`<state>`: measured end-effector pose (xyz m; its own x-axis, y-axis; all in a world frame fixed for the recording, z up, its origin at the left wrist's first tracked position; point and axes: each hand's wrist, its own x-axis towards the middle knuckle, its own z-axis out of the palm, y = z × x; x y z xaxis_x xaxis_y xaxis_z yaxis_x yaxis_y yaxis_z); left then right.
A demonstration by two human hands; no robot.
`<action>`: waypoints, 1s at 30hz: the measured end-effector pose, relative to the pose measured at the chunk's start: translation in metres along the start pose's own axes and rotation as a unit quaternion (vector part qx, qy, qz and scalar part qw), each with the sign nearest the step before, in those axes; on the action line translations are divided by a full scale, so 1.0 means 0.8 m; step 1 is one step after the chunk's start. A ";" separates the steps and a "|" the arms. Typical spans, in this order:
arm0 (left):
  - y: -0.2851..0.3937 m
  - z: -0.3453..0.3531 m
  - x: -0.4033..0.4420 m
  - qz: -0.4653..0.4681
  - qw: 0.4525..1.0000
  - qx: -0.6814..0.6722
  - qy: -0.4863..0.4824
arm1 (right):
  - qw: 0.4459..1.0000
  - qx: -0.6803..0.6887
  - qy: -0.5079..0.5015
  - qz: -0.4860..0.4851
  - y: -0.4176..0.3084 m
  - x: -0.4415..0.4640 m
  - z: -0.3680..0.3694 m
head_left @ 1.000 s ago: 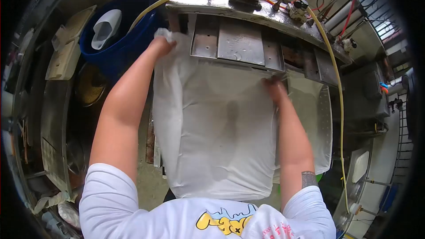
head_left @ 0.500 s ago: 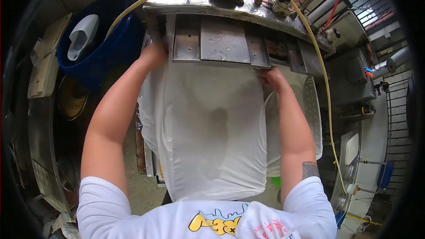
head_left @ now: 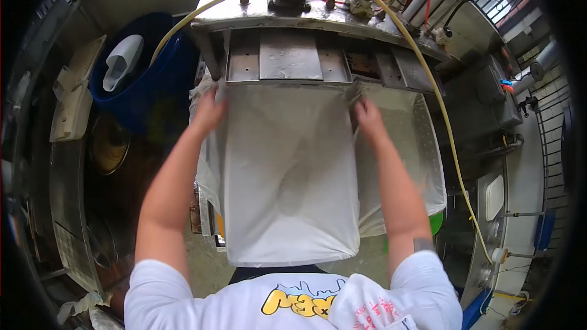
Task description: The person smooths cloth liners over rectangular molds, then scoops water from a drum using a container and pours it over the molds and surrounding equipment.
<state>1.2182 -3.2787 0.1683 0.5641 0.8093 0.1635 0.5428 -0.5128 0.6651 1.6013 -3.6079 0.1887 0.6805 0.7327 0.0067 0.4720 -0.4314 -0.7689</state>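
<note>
A white cloth (head_left: 290,171) lies stretched over a rectangular block or frame below the metal press plate (head_left: 289,61). My left hand (head_left: 210,110) is closed on the cloth at the far left corner, where some of it bunches and hangs down the left side. My right hand (head_left: 367,116) is at the far right corner of the same cloth, fingers closed on its edge. Beside it on the right stands a second cloth-lined box (head_left: 400,146) with dotted side walls. What lies under the cloth is hidden.
The press beam (head_left: 244,15) spans the far side, with a yellow hose (head_left: 422,61) arching over it. A blue barrel (head_left: 143,95) holding a white scoop (head_left: 122,61) stands at the left. A round pan (head_left: 110,143) sits below it.
The loose cloth at the left has been drawn off the top and now hangs down the side. My left hand has come down and nearer, and the top cloth lies flatter.
</note>
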 end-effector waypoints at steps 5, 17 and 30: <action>0.041 -0.044 -0.339 -0.187 0.975 -0.098 -0.070 | 0.980 0.150 -0.063 0.113 0.029 -0.333 0.000; 0.061 0.011 -0.435 -0.366 0.864 -0.341 -0.060 | 0.976 0.166 -0.034 0.135 0.044 -0.387 0.027; 0.064 -0.083 -0.526 -0.375 0.800 -0.462 -0.076 | 0.976 0.127 -0.117 0.131 0.080 -0.514 0.003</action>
<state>0.9672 -3.6263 0.1819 0.4027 0.7099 -0.5778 0.1120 0.5883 0.8009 1.3503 -3.9355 0.1355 0.5983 0.7281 -0.3347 0.1241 -0.4968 -0.8590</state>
